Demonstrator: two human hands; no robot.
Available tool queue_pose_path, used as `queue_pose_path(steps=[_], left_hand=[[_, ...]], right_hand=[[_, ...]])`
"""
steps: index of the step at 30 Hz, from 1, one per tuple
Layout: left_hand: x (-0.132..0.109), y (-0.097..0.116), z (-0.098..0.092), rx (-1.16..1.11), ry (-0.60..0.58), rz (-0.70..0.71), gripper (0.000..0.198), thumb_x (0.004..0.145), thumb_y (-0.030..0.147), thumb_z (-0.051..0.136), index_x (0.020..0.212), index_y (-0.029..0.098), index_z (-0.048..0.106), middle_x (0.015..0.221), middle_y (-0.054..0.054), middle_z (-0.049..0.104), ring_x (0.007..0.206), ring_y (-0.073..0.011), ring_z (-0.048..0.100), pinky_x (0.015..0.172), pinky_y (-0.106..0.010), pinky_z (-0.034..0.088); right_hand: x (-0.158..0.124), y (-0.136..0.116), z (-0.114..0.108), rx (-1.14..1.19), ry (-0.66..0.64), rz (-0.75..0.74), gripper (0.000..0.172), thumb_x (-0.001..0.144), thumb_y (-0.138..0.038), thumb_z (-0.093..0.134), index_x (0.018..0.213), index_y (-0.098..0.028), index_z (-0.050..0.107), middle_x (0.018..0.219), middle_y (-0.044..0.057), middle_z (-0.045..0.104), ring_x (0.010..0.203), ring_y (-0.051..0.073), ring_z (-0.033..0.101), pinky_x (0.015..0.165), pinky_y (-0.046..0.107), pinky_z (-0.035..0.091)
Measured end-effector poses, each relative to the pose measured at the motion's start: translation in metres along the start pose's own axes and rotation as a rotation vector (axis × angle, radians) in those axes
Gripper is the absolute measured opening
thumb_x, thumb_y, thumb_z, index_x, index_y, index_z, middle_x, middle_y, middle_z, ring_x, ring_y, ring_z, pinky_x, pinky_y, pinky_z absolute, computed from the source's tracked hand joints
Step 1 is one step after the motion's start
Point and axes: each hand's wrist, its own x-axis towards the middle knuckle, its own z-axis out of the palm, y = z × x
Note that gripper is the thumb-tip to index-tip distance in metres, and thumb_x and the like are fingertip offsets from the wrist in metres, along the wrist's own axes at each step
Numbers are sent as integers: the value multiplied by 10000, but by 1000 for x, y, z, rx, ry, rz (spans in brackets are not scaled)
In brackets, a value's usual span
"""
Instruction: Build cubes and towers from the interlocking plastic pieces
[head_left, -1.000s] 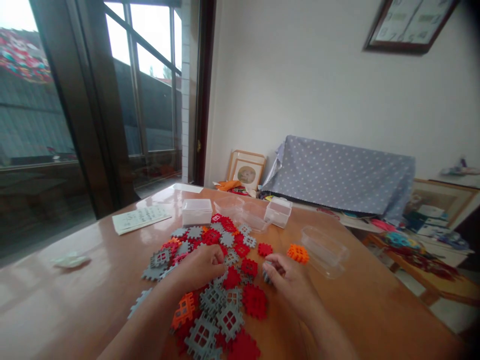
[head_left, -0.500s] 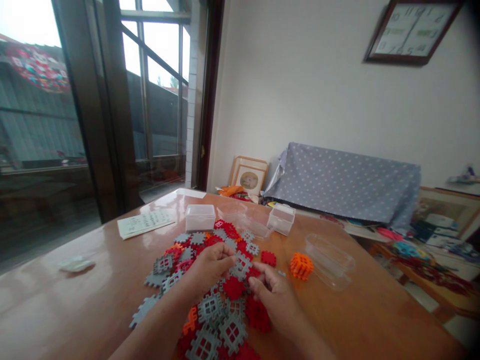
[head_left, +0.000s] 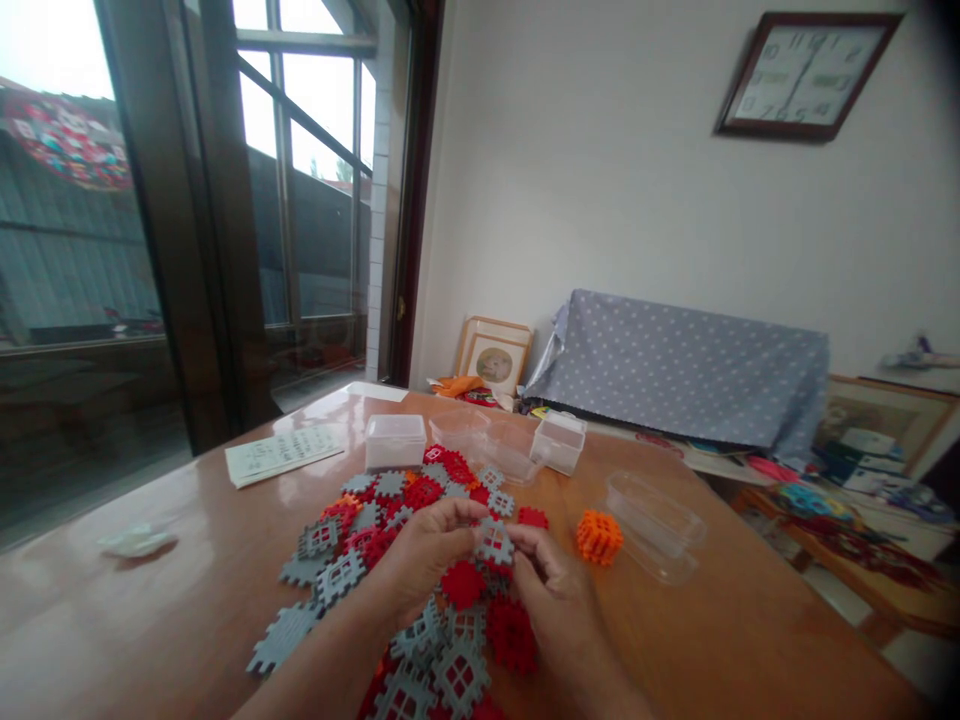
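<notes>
My left hand (head_left: 424, 555) and my right hand (head_left: 551, 590) meet above a heap of flat interlocking tiles (head_left: 390, 510) in grey, red and orange on a brown table (head_left: 187, 560). Both hands pinch the same grey window-like tile (head_left: 495, 545), the left at its left edge and the right at its right edge. The tile is held slightly above the heap. A small orange cube built of tiles (head_left: 598, 537) stands to the right of my hands.
Clear plastic boxes (head_left: 395, 442) (head_left: 557, 442) and lids (head_left: 656, 513) lie behind and right of the heap. A printed paper sheet (head_left: 281, 453) and a crumpled white wrapper (head_left: 137, 541) lie at the left. Behind the table are a window, picture frames and a dotted cloth cover.
My hands have come together from apart. A grey tile now sits lifted between both of them above the heap, where a second ago each hand was down among the tiles.
</notes>
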Motion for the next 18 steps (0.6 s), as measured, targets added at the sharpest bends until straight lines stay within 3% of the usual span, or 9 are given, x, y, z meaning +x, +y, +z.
queue_pose_path(steps=[10, 18], left_hand=[[1, -5, 5, 28, 39, 72, 346, 704, 140, 703, 1033, 163, 600, 944, -28, 655, 834, -130, 614, 771, -244, 456], [3, -10, 1, 134, -27, -39, 245, 788, 271, 677, 995, 174, 587, 767, 17, 627, 687, -122, 613, 661, -236, 451]], right_hand=[[4, -3, -1, 410, -67, 193, 487, 856, -461, 640, 1261, -210, 538, 852, 15, 670, 776, 198, 658, 715, 314, 538], [6, 0, -3, 378, -62, 157, 467, 858, -431, 632, 1248, -195, 528, 885, 33, 670, 776, 198, 644, 685, 308, 521]])
